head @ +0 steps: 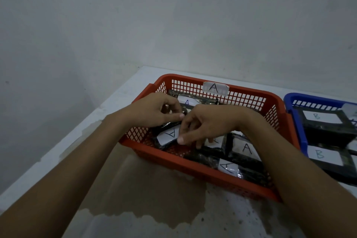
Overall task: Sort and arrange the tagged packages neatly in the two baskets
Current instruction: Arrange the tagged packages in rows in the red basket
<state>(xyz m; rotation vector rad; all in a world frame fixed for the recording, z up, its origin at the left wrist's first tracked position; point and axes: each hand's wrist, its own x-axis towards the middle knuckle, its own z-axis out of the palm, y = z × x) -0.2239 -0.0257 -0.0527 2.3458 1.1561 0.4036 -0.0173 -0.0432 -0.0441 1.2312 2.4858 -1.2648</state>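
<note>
Black glossy wrap covers the A-tagged package [167, 135] at the centre of the frame, inside the red basket [212, 177]. It looks light, soft and slippery, and is best taken by its edges. The left hand [158, 111] grips its upper edge and the right hand [204, 123] pinches its right edge. Other A packages [245, 152] crowd close beside it. The blue basket [289, 100] of B packages [318, 118] stands at the right of the frame on the desk [135, 189].

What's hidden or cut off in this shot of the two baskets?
Head view only:
1. Blue basket: right part cut off by the frame edge; package count unknown.
2. Its label: blurred, cut off, unreadable.
3. Middle of the red basket: covered by the left hand and right hand gripping a tilted package.
4. Tag beneath the right fingers: letter mostly covered.
</note>
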